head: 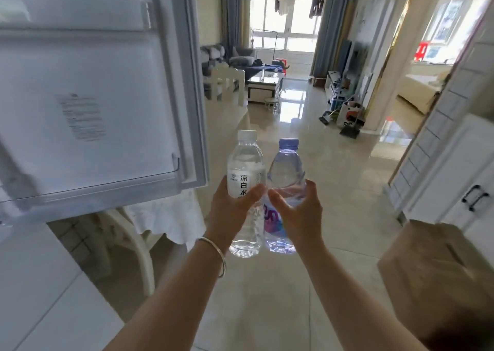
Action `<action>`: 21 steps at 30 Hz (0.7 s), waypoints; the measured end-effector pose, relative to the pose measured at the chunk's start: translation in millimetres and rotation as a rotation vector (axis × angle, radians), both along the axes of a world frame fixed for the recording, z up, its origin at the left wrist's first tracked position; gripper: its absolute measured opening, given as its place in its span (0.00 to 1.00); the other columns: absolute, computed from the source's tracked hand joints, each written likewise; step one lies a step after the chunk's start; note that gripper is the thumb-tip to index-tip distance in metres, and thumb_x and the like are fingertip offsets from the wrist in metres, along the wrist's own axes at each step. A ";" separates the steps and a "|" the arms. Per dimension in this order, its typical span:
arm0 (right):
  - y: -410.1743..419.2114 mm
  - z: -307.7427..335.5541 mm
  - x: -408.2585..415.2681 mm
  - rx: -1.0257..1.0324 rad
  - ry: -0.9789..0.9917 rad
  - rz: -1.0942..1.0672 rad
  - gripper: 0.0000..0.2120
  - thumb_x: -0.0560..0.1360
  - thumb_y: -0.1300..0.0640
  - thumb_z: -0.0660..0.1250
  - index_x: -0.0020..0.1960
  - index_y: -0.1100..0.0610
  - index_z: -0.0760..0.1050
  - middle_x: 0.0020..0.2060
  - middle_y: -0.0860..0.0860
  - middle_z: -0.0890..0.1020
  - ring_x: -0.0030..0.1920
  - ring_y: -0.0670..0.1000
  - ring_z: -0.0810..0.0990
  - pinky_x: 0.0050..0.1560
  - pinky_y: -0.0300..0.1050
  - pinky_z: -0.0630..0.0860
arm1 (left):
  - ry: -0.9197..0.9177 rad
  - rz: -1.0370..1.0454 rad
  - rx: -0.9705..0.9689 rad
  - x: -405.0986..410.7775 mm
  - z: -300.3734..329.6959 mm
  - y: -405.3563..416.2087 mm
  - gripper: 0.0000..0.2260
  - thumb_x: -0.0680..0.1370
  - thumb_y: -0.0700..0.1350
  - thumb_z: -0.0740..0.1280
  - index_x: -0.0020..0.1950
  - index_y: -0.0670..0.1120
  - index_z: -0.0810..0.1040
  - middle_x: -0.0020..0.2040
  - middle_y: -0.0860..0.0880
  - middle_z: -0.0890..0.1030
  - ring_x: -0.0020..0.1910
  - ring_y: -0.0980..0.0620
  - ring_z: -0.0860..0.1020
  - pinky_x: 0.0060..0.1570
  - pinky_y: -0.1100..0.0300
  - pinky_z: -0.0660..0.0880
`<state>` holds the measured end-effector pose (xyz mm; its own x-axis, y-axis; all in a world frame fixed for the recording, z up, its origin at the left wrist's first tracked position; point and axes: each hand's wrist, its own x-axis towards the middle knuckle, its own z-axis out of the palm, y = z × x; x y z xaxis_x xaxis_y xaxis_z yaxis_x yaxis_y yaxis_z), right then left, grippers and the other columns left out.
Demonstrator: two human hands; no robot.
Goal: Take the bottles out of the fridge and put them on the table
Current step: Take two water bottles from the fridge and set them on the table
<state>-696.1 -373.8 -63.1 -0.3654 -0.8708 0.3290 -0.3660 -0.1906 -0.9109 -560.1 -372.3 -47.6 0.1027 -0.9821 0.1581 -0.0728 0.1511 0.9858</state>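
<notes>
I hold two water bottles upright and side by side in front of me, above the tiled floor. My left hand (230, 209), with a silver bangle at the wrist, grips a clear bottle with a white cap (246, 163) around its middle. My right hand (302, 211) grips a clear bottle with a purple cap (287, 163) and a coloured label. The two bottles touch each other. The open fridge door (88, 96) stands at my left, its shelves showing nothing. The table (238, 120) with a white cloth lies behind the door, mostly hidden.
A cream dining chair (227, 83) stands at the table's far end and another chair (128, 238) below the fridge door. A cardboard box (441, 275) sits at lower right beside white cabinets (454, 177). A living room with a sofa lies beyond.
</notes>
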 end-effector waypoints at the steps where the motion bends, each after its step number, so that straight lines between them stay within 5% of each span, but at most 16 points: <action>1: -7.5 -3.8 -16.3 0.014 0.002 -0.018 0.27 0.63 0.48 0.77 0.55 0.59 0.71 0.43 0.50 0.80 0.45 0.56 0.81 0.52 0.50 0.78 | 0.003 -0.019 0.006 -16.5 -2.4 -8.6 0.20 0.63 0.57 0.75 0.50 0.50 0.79 0.42 0.50 0.85 0.39 0.56 0.83 0.39 0.63 0.79; 4: -39.9 -11.5 -54.5 0.052 0.001 -0.060 0.27 0.62 0.47 0.76 0.53 0.60 0.71 0.43 0.54 0.81 0.44 0.57 0.82 0.52 0.52 0.78 | 0.028 -0.029 0.029 -55.7 -9.0 -45.4 0.08 0.69 0.46 0.75 0.42 0.53 0.77 0.38 0.51 0.83 0.34 0.59 0.82 0.34 0.68 0.76; 15: -254.7 -17.5 -122.0 0.126 0.099 -0.078 0.23 0.63 0.47 0.76 0.49 0.55 0.69 0.41 0.51 0.81 0.43 0.54 0.81 0.51 0.48 0.77 | 0.086 0.008 0.085 -106.7 -17.8 -267.4 0.10 0.69 0.48 0.75 0.47 0.51 0.79 0.44 0.47 0.84 0.44 0.45 0.83 0.48 0.50 0.80; 21: -393.9 3.9 -123.1 0.114 0.134 -0.020 0.26 0.63 0.45 0.76 0.52 0.56 0.71 0.42 0.52 0.82 0.43 0.53 0.81 0.49 0.47 0.77 | 0.110 0.053 0.099 -105.8 -4.7 -396.4 0.22 0.60 0.58 0.74 0.49 0.49 0.79 0.44 0.46 0.85 0.44 0.45 0.84 0.50 0.41 0.79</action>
<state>-819.1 -767.7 -59.2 -0.3427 -0.8983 0.2752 -0.4886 -0.0798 -0.8689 -665.9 -768.7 -52.4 0.1663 -0.9850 0.0454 0.0314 0.0513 0.9982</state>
